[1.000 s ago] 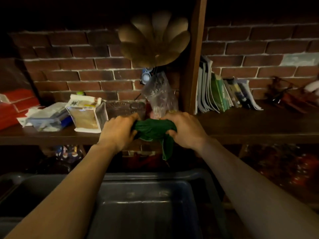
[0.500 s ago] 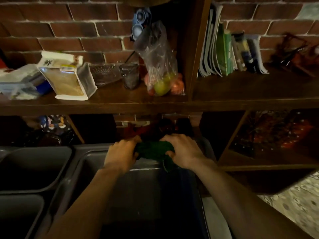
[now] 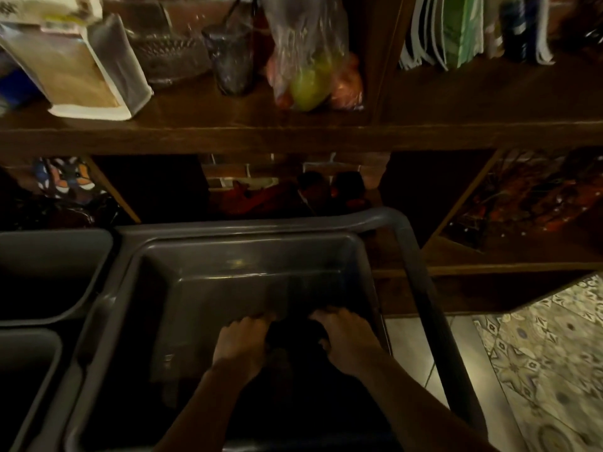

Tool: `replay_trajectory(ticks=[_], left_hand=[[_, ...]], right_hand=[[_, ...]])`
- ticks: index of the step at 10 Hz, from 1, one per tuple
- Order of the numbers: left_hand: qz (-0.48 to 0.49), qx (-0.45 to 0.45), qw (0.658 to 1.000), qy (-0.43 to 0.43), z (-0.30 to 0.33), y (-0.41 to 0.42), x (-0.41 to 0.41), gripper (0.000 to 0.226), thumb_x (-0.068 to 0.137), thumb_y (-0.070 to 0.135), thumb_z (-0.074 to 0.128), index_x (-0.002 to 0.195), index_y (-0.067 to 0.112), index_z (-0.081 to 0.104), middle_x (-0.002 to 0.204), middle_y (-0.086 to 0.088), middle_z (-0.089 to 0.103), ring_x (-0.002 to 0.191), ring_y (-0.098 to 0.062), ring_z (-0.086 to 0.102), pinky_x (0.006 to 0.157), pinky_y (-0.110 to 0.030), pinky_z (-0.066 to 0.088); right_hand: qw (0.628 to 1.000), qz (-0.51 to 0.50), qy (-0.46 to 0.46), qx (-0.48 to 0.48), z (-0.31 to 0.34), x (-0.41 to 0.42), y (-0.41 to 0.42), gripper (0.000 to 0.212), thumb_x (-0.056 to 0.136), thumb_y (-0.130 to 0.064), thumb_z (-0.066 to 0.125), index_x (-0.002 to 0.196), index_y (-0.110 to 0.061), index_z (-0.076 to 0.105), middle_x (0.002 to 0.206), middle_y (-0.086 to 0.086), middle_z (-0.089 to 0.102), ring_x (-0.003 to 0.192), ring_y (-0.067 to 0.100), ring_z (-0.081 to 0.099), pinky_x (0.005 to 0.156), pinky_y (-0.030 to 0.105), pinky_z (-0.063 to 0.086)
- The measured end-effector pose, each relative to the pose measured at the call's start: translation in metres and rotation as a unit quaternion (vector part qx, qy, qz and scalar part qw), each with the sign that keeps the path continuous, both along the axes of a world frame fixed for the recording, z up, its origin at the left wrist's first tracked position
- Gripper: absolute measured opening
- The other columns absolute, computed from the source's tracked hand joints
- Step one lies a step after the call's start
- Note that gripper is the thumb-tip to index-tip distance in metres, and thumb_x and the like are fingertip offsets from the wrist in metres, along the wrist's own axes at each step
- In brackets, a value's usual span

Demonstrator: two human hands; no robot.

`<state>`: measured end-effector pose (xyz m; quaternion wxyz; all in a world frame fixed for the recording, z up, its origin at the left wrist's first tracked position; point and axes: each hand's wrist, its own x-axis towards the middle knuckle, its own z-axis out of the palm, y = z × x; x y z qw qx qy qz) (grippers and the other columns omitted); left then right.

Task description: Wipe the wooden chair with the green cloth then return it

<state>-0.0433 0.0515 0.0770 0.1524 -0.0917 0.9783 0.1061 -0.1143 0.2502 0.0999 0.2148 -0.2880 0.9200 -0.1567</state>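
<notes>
Both my hands are down inside a large dark grey plastic bin [image 3: 411, 252]. The green cloth [image 3: 293, 337] is a dark bunched lump between them, barely visible in the shadow. My left hand [image 3: 239, 345] grips its left side and my right hand [image 3: 347, 340] grips its right side. Whether the cloth touches the bin's bottom I cannot tell. No wooden chair is in view.
A wooden shelf [image 3: 293, 135] runs above the bin, with a paper bag [image 3: 81, 73], a glass dish [image 3: 169, 57], a dark tumbler [image 3: 231, 57], a plastic bag of fruit [image 3: 310, 70] and books [image 3: 456, 31]. Two more grey bins [image 3: 49, 275] sit left. Patterned floor tiles [image 3: 548, 353] lie right.
Both hands carried the bunched cloth down from the shelf's front edge, over the bin's rim and deep into the bin. The view tilted downward.
</notes>
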Motion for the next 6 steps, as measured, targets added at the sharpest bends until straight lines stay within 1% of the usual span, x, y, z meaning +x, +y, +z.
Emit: replay_trajectory(ticks=[1,2,3,4,5,6], left_hand=[[-0.003,0.011,1.000,-0.020,-0.013,0.004,0.008,0.037,0.087,0.032,0.058,0.123,0.038,0.049,0.121,0.001,0.067,0.107,-0.029,0.066,0.083,-0.037,0.049],[-0.010,0.010,0.999,-0.041,-0.023,0.011,0.015,0.037,0.087,0.028,0.056,0.122,0.037,0.050,0.122,0.001,0.068,0.109,-0.029,0.066,0.085,-0.038,0.050],[-0.011,0.002,0.997,-0.081,-0.035,0.012,0.022,0.042,0.090,0.027,0.052,0.130,0.039,0.049,0.129,0.000,0.065,0.116,-0.029,0.063,0.091,-0.039,0.049],[-0.015,0.031,0.992,-0.123,-0.046,0.009,0.029,0.043,0.094,0.028,0.047,0.135,0.041,0.046,0.136,0.001,0.060,0.123,-0.028,0.058,0.096,-0.038,0.046],[-0.005,0.060,0.987,-0.150,-0.043,0.002,0.029,0.042,0.094,0.035,0.047,0.135,0.043,0.047,0.139,0.003,0.058,0.127,-0.024,0.056,0.100,-0.036,0.045],[-0.004,0.080,0.987,-0.141,-0.035,-0.004,0.026,0.050,0.092,0.052,0.049,0.141,0.044,0.043,0.154,0.003,0.044,0.140,-0.023,0.043,0.108,-0.036,0.040]], right_hand=[[0.999,0.009,-0.009,0.030,-0.017,0.011,0.003,0.049,0.090,-0.014,0.064,0.135,-0.029,0.053,0.137,0.001,0.057,0.126,0.027,0.051,0.103,0.041,0.045],[0.998,0.028,-0.005,0.059,-0.031,0.021,0.005,0.051,0.090,-0.010,0.064,0.137,-0.025,0.052,0.140,0.003,0.055,0.129,0.029,0.048,0.102,0.039,0.045],[0.994,0.046,-0.026,0.093,-0.039,0.026,0.005,0.052,0.090,-0.008,0.064,0.138,-0.022,0.051,0.142,0.004,0.052,0.132,0.030,0.045,0.104,0.041,0.045],[0.990,0.054,-0.063,0.111,-0.046,0.026,0.007,0.047,0.091,-0.009,0.062,0.136,-0.019,0.055,0.141,0.006,0.053,0.132,0.031,0.045,0.105,0.041,0.045],[0.984,0.067,-0.104,0.128,-0.037,0.019,0.008,0.043,0.093,-0.016,0.063,0.135,-0.018,0.055,0.140,0.009,0.053,0.131,0.032,0.045,0.106,0.042,0.044],[0.985,0.058,-0.113,0.118,-0.026,0.011,0.009,0.047,0.094,-0.029,0.060,0.140,-0.020,0.051,0.143,0.011,0.051,0.133,0.034,0.043,0.107,0.043,0.042]])
